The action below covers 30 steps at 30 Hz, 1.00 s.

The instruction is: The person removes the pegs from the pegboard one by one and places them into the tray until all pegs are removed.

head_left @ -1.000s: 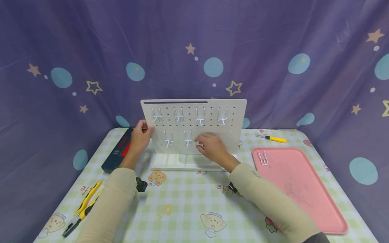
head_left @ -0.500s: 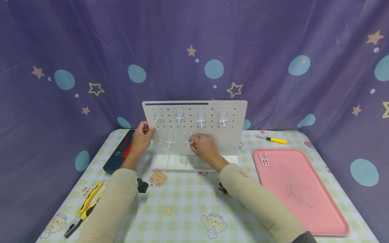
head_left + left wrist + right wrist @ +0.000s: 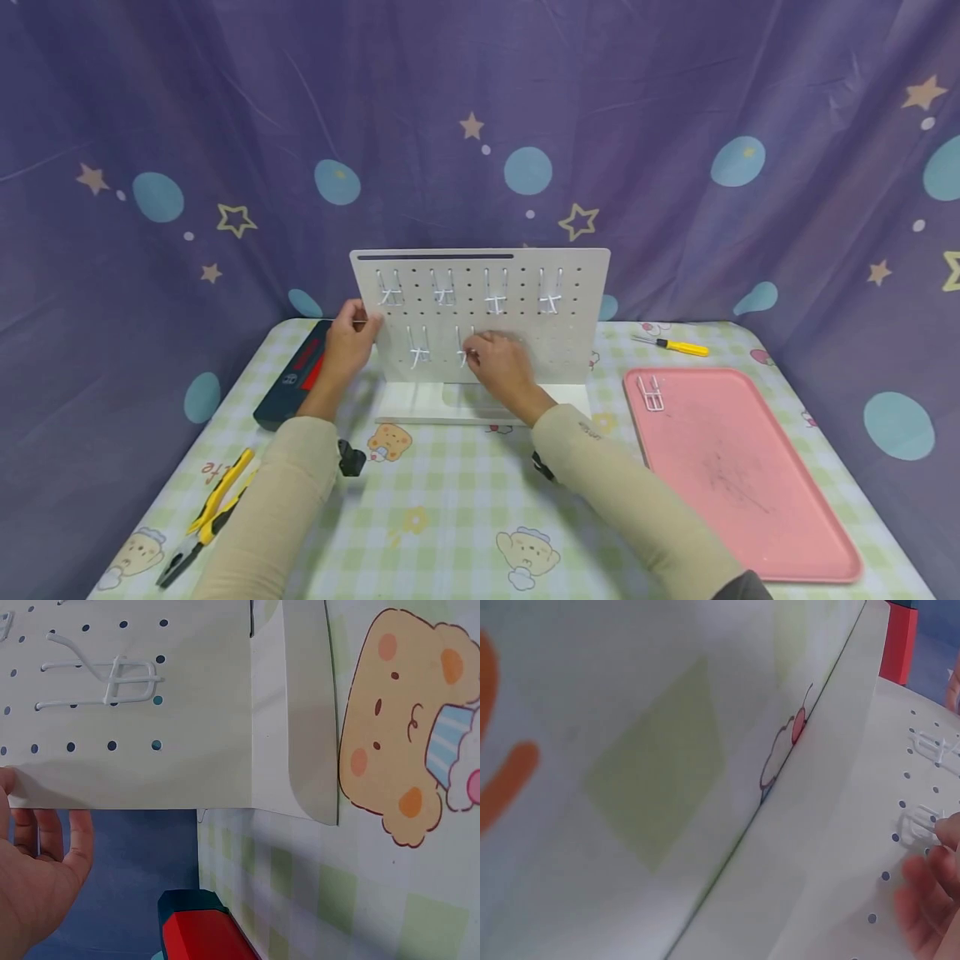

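Note:
A white pegboard (image 3: 592, 287) stands upright on its base (image 3: 408, 400). Several white wire hooks hang on it in two rows. My left hand (image 3: 349, 343) grips the board's left edge, thumb on the front and fingers behind, as the left wrist view shows. With thumb and fingertips, my right hand (image 3: 504, 368) pinches the right hook (image 3: 458, 337) of the lower row; the hand covers part of that hook. Left of it hangs another lower hook (image 3: 112, 682), which neither hand touches. In the right wrist view the pinched hook (image 3: 921, 823) sits against the board's holes.
On the right lies a pink tray (image 3: 750, 467) with one loose white hook (image 3: 650, 392) at its far left corner. A yellow screwdriver (image 3: 678, 346) lies behind it. At left are a dark Bosch case (image 3: 288, 387) and yellow-handled pliers (image 3: 206, 517). A purple curtain (image 3: 420, 100) hangs behind.
My right hand has moved left from beside the lower right hook and now pinches it. My left hand stays on the board's edge.

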{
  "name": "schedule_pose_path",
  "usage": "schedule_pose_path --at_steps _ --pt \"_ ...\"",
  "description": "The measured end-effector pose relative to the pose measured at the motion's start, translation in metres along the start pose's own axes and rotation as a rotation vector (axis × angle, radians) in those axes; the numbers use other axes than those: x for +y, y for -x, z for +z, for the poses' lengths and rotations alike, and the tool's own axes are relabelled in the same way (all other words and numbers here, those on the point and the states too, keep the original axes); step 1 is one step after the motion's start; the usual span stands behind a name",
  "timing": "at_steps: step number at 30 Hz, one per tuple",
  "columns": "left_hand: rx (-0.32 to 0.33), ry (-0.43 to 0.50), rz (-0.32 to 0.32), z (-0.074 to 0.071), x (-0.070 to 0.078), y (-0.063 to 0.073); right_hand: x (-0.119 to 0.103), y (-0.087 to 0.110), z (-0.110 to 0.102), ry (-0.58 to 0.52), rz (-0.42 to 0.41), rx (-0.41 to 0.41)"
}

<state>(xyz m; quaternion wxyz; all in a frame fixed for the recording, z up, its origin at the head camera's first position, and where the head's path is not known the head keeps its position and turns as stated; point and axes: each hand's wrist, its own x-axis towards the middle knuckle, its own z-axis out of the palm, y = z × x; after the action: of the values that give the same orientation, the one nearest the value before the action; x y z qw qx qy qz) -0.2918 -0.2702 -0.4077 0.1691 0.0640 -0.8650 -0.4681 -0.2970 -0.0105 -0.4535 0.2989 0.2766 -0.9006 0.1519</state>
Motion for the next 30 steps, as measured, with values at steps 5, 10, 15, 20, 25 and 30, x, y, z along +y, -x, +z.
schedule_pose_path --at_steps 5,10,15,20,25,30 --pt "-0.013 -0.006 -0.014 -0.0009 -0.0002 -0.0003 -0.0011 -0.0001 -0.0018 -0.003 0.0 -0.001" --pt "-0.014 -0.012 -0.015 -0.0007 -0.0017 -0.0008 -0.0008 0.0022 -0.0019 0.007 -0.018 0.022" --pt "-0.013 -0.015 -0.017 -0.001 -0.0029 -0.0009 -0.0013 0.0041 -0.0015 0.028 -0.049 0.07" --pt "-0.023 0.002 -0.022 -0.0005 -0.0028 -0.0005 -0.0017 0.0065 -0.0013 0.025 -0.076 0.101" --pt "-0.028 0.009 -0.027 -0.0007 -0.0024 -0.0004 -0.0013 0.0078 -0.0027 0.006 -0.087 0.119" --pt "-0.024 0.003 -0.022 -0.0008 -0.0014 -0.0002 0.0008 0.0092 -0.0074 -0.045 -0.084 0.118"
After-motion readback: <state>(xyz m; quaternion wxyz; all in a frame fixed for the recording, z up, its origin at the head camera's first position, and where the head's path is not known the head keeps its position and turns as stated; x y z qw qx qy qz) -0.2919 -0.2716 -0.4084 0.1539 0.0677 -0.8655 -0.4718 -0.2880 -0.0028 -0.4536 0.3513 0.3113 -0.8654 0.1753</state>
